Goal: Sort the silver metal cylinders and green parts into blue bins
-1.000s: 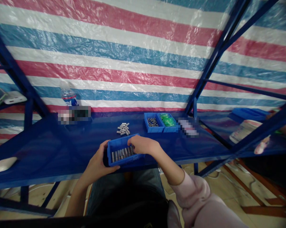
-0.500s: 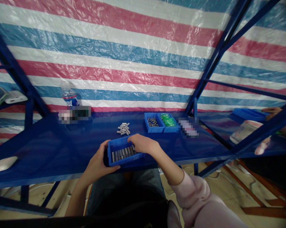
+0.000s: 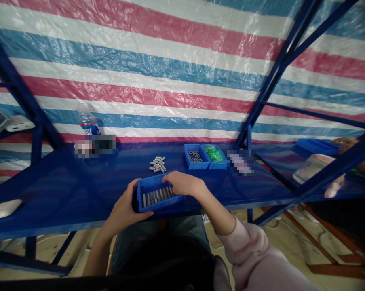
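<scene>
A blue bin [image 3: 146,184] sits at the table's front edge, with a row of metal cylinders [image 3: 157,195] standing side by side in it. My left hand [image 3: 126,210] grips the bin's left end, thumb along the near wall and fingers at the far corner. Over the bin's right part is my right hand [image 3: 180,184], its fingers bent down inside; the fingertips and anything between them are hidden. Just behind the bin, a loose pile of silvery cylinders [image 3: 158,164] lies on the table.
Behind to the right stand a blue bin of small metal parts [image 3: 195,157] and one of green pieces [image 3: 215,154]. A bottle [image 3: 89,121] is at the back left, a white object [image 3: 5,209] at the left edge. Another person's hand [image 3: 347,143] is far right, beyond the blue frame.
The other person's hand at the far right has shifted slightly left. My two hands and the bin look almost the same as before.
</scene>
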Motion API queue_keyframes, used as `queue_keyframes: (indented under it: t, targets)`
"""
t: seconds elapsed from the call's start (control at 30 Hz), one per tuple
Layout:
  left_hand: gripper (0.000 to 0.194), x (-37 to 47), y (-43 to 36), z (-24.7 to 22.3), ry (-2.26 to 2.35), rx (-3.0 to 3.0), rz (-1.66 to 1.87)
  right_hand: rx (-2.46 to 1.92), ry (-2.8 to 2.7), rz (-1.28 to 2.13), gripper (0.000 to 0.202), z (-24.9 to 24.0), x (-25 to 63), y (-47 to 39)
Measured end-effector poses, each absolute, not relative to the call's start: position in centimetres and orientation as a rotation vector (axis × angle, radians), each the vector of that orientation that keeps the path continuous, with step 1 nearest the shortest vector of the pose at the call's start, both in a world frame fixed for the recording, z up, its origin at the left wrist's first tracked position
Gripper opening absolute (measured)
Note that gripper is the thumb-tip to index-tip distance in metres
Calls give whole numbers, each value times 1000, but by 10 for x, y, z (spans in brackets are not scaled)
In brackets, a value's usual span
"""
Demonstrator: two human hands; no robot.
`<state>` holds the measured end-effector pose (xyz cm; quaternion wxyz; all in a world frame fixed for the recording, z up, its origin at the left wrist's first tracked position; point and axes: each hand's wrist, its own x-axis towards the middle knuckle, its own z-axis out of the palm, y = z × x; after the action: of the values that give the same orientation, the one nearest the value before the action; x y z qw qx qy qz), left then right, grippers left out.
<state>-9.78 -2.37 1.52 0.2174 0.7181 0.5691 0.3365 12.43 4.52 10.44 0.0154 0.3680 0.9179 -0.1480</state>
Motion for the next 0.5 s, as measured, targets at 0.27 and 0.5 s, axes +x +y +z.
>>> queue_keyframes:
  t: [0.27, 0.5]
  targets:
    - [91, -99, -23, 14, 1552, 2004, 891, 1465, 3099, -447, 41, 118, 124, 90]
    - [92, -99, -23, 14, 1543, 1980, 909, 1436, 3071, -780, 66, 64, 114, 159]
